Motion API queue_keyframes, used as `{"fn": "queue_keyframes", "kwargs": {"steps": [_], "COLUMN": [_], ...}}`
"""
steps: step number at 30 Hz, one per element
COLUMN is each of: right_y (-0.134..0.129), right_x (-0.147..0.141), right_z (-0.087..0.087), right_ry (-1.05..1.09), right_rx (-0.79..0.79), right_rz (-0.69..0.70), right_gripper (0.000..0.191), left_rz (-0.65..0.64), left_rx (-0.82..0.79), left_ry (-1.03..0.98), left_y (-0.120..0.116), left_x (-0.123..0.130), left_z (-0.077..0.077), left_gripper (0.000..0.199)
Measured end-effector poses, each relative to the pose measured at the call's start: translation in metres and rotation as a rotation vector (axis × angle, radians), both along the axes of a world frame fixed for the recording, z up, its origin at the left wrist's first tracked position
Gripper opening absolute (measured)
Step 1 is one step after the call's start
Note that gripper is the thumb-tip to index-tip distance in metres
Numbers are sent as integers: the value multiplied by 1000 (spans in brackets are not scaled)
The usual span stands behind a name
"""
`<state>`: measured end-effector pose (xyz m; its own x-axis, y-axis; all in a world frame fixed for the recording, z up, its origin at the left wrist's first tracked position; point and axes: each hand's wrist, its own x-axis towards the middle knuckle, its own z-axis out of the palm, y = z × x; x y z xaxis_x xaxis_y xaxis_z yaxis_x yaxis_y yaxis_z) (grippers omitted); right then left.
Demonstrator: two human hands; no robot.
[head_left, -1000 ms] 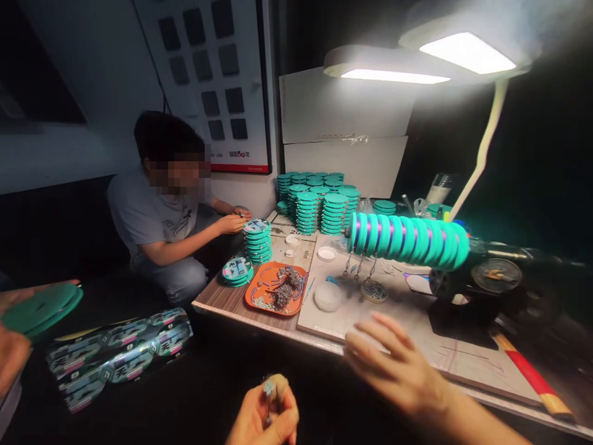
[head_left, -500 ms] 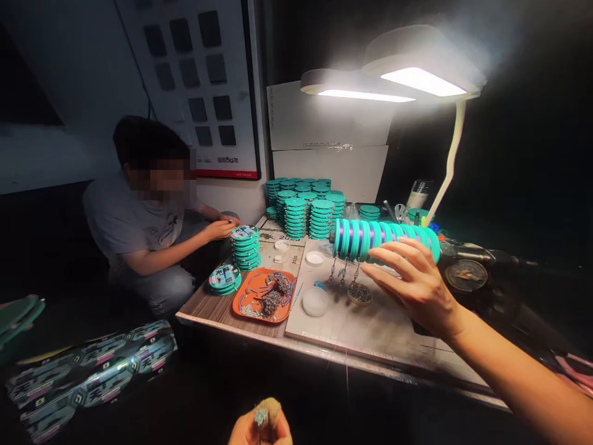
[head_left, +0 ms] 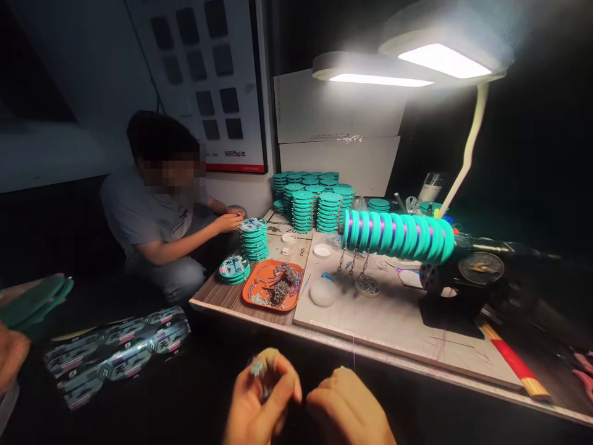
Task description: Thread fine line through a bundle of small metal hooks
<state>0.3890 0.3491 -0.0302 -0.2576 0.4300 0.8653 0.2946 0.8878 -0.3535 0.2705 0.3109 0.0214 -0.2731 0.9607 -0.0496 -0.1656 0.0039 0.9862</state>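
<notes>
Low in front of the table, my left hand (head_left: 265, 402) is closed around a small silvery, lumpy piece (head_left: 257, 369) whose kind I cannot make out. Close to its right, my right hand (head_left: 349, 408) has its fingers curled in; whatever they hold, if anything, is hidden. A thin purple line (head_left: 354, 353) hangs over the table edge just above my right hand. Beyond, a row of teal foam spools (head_left: 398, 236) wound with purple line sits on a spindle of a dark winding machine (head_left: 447, 309). Small metal fittings (head_left: 352, 264) dangle below the spools.
An orange tray (head_left: 248, 300) holds small parts. Teal spool stacks (head_left: 302, 210) stand behind it, with labelled ones (head_left: 254, 241) nearer. Lamps (head_left: 445, 59) hang above. A co-worker (head_left: 157, 210) crouches left; another person's hand (head_left: 12, 358) is at the left edge, near a shiny printed roll (head_left: 120, 352).
My right hand has left the spools on the spindle and come down beside my left hand. My left hand has risen slightly. Another person's hand has appeared at the left edge.
</notes>
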Motion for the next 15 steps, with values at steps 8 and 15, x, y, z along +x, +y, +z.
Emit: {"fn": "queue_keyframes", "kwargs": {"steps": [8, 15], "right_y": [2, -2], "right_x": [22, 17], "right_z": [15, 8], "right_ry": [-31, -141], "right_rx": [-191, -127], "right_rz": [34, 1], "right_gripper": [13, 10], "left_rz": [-170, -138], "left_rx": [-191, -255], "left_ry": [-407, -231], "left_y": [8, 0], "left_x": [4, 9], "left_z": [-30, -30], "left_gripper": [34, 41]}}
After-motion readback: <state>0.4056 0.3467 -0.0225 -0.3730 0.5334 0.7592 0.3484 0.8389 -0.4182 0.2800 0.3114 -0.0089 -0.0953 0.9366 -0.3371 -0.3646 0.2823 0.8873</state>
